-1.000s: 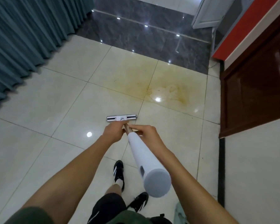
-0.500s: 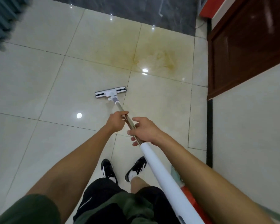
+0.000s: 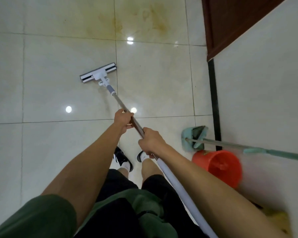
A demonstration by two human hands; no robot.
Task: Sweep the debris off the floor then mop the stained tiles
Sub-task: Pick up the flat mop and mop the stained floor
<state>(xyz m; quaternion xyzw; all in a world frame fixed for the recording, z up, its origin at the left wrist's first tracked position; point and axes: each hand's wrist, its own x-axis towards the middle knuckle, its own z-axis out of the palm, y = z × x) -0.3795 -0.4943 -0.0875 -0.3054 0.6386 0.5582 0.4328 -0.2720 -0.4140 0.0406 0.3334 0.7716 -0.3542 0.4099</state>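
A flat mop with a white head [image 3: 98, 74] lies on the cream floor tiles, its metal pole [image 3: 117, 99] slanting back toward me. My left hand [image 3: 123, 120] grips the pole further down. My right hand [image 3: 150, 142] grips it just behind, where the metal meets the white handle sleeve [image 3: 179, 189]. A yellow-brown stain [image 3: 141, 19] spreads over the tiles beyond the mop head, well ahead of it.
A teal dustpan and broom [image 3: 194, 138] lean at the right by the white wall [image 3: 265, 83], their pole running right. A red bucket [image 3: 218, 166] stands below them. A dark wooden door [image 3: 230, 23] is at upper right. My feet [image 3: 124, 159] are under the hands.
The view has tilted down and I have stepped back. The mop head has drawn back from the stain, more pole shows ahead of my hands, and the bucket and dustpan have come into sight.
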